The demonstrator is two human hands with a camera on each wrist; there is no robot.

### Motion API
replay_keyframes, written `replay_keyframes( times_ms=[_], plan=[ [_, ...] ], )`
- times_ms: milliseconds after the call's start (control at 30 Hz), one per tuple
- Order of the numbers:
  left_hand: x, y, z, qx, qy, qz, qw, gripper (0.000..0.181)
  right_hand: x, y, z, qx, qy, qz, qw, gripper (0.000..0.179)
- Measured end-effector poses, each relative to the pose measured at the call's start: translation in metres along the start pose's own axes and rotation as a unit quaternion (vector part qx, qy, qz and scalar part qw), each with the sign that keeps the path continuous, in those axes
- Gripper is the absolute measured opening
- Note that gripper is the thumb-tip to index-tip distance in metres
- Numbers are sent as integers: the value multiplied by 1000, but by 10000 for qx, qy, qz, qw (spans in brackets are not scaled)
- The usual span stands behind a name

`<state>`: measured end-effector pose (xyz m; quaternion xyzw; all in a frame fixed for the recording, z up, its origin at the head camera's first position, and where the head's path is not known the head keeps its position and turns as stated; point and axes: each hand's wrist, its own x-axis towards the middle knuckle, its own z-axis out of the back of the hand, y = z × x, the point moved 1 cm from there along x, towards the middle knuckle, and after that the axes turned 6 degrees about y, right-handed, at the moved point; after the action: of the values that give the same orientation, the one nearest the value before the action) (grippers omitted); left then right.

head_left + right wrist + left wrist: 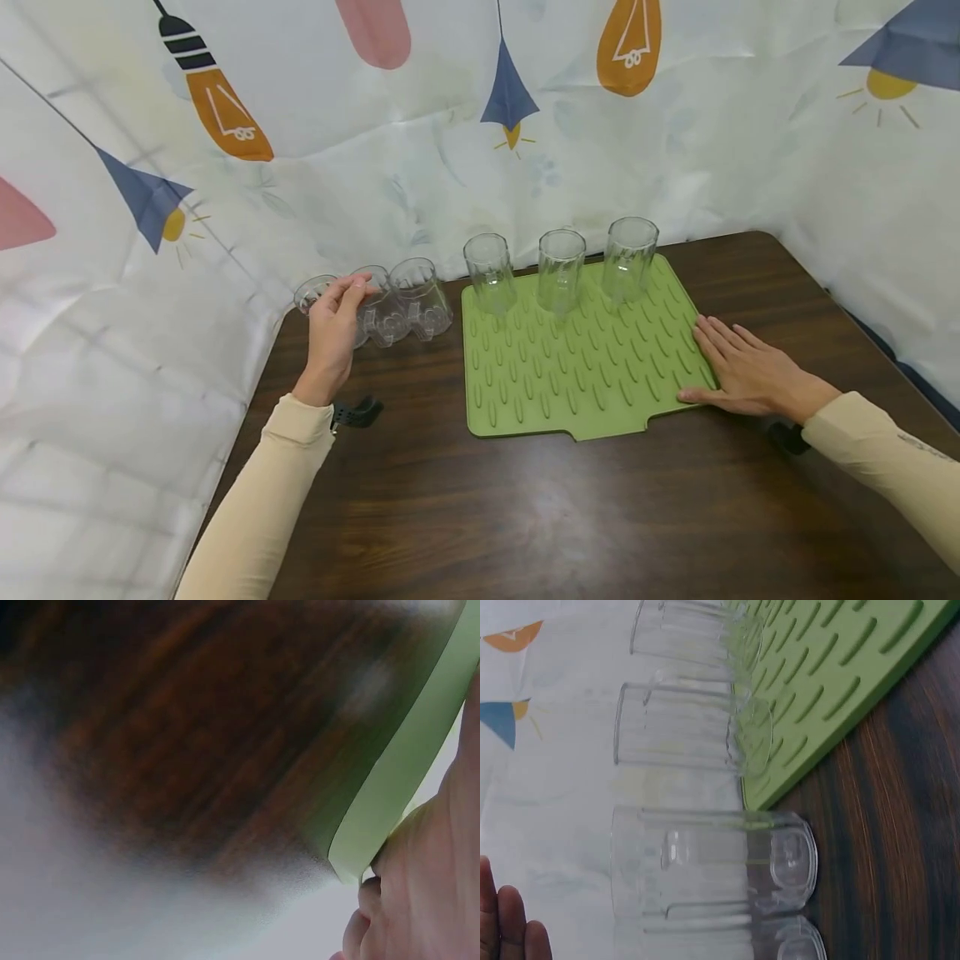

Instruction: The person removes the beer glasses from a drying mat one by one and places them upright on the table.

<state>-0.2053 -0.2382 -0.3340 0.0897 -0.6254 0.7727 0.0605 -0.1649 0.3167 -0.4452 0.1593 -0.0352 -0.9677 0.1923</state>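
My left hand (335,333) is raised over a row of three clear glass mugs at the table's left back, its fingers loosely bent. It partly hides the leftmost mug (313,289); the middle mug (386,317) and right-hand mug (422,292) stand close together. In the left wrist view, fingertips (511,922) appear apart from the nearest mug (727,859), with nothing seen between them. My right hand (742,371) lies flat, fingers straight, on the right edge of a green ridged mat (555,392). The right wrist view shows that hand against the mat's edge (390,795).
Three more clear glasses, the left (491,275), centre (561,271) and right (630,258), stand along the mat's back edge. A dark wooden table (487,517) lies beneath everything. Patterned white cloth (420,167) hangs close behind and on both sides.
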Motion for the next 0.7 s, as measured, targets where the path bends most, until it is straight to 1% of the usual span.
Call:
replay_keyframes(
  times_ms=[133,267,433,600,700],
  plan=[
    [4,-1,-13,-11,143,-66,9999,32,1,0,1,-85,7,4,10000,116],
    [7,-1,-27,79,303,-82,9995,34,1,1,3,-174,-10,26,9998,116],
    [9,0,-45,133,553,-49,9984,45,1,1,4,-186,-31,38,9998,116],
    [12,1,-64,153,754,-42,9970,44,2,2,3,-177,-49,37,9998,115],
    [13,4,-75,179,884,57,9959,42,2,2,3,-166,-62,39,9998,114]
  ],
)
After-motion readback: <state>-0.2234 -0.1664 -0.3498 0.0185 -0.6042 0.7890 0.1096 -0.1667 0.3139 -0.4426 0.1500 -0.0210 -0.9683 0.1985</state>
